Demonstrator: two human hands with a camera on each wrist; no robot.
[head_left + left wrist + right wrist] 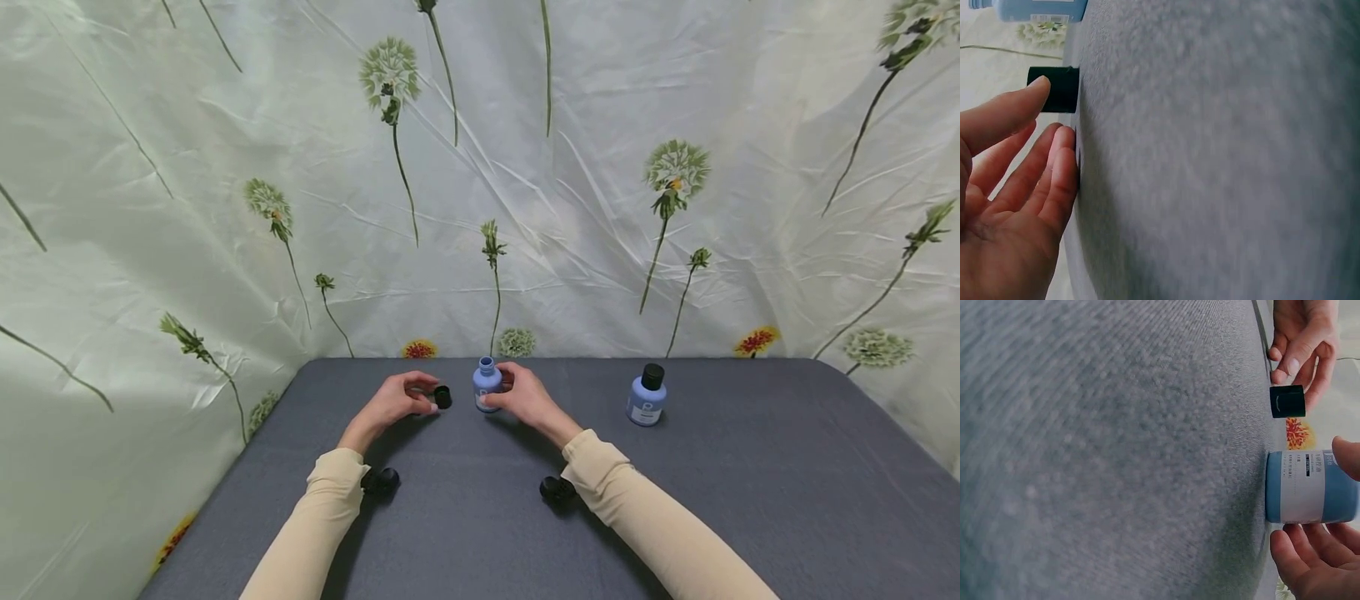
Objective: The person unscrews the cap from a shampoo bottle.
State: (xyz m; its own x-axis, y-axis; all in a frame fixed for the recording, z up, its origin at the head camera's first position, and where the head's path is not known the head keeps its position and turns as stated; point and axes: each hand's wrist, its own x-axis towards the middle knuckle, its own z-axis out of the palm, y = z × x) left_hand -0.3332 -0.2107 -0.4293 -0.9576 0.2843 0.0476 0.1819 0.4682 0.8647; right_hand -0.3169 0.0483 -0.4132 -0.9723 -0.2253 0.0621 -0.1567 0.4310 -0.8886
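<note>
An uncapped blue bottle (487, 382) stands upright on the table, its neck bare. My right hand (528, 398) holds it from the right, thumb across the white label and fingers at its far side. In the right wrist view the bottle (1300, 487) shows its printed label, with the fingers (1307, 553) along one side. A black cap (442, 397) stands on the cloth left of the bottle. Just left of that cap is my left hand (397, 402), its fingers loosely bent with nothing between them. In the left wrist view the thumb overlaps the cap (1060, 90).
A second blue bottle (647, 398), with its black cap on, stands farther right. Dark grey cloth covers the table (465, 517). A pale curtain with printed dandelions (570, 208) hangs behind the far edge. Black wrist devices (557, 492) sit under both forearms.
</note>
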